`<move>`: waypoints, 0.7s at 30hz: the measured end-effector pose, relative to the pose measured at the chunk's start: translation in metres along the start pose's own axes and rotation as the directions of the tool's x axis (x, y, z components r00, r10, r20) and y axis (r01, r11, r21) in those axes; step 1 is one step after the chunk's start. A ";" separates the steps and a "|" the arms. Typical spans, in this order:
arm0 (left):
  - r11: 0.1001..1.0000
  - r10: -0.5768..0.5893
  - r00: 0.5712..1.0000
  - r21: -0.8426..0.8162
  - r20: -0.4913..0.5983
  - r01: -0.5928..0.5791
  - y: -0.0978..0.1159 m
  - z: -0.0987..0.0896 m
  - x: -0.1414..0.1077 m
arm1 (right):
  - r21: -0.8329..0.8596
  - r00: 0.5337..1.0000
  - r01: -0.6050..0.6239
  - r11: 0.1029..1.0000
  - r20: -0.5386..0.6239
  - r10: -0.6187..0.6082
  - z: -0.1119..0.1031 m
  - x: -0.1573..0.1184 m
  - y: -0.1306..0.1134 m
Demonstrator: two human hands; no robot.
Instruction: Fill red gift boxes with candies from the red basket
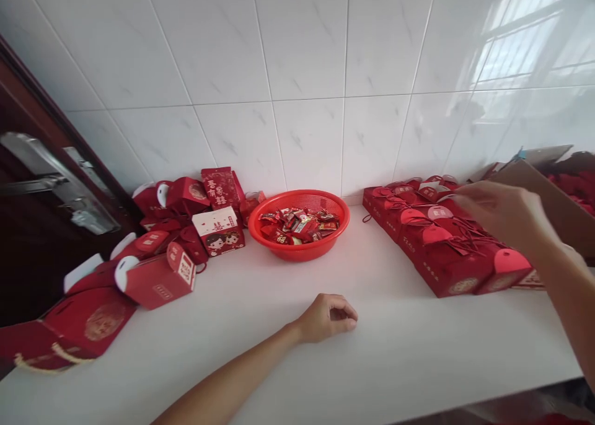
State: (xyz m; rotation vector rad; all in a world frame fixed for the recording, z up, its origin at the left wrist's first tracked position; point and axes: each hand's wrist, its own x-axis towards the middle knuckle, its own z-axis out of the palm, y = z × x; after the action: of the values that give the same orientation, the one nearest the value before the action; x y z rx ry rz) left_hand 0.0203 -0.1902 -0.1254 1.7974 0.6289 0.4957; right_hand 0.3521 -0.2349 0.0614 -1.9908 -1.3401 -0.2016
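Note:
My left hand (329,318) rests on the white table in front of the basket, its fingers curled inward with nothing visible in them. Over the rows of red boxes (432,267) at the right, my right hand (504,211) is raised; its fingertips are near the back boxes and too unclear to show whether they hold anything. A red plastic basket (300,252) with wrapped sweets (302,225) stands between the two groups of boxes, near the tiled wall.
Several red gift boxes (158,279) stand at the left, with a white-topped box (218,231) among them. A door with a metal handle (69,183) borders the left side. At the far right is a cardboard box (542,196) with red items.

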 end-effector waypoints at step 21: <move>0.987 0.142 0.709 0.149 -0.691 -0.052 0.069 -0.172 -0.044 | 0.758 0.068 0.611 0.230 0.240 -0.968 0.262 -0.274 -0.105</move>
State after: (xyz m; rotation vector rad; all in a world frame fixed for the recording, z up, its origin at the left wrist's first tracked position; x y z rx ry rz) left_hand -0.1072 -0.1092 -0.0097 1.7294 1.1043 1.2782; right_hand 0.0732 -0.2519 -0.2161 -0.5004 -2.6704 0.4300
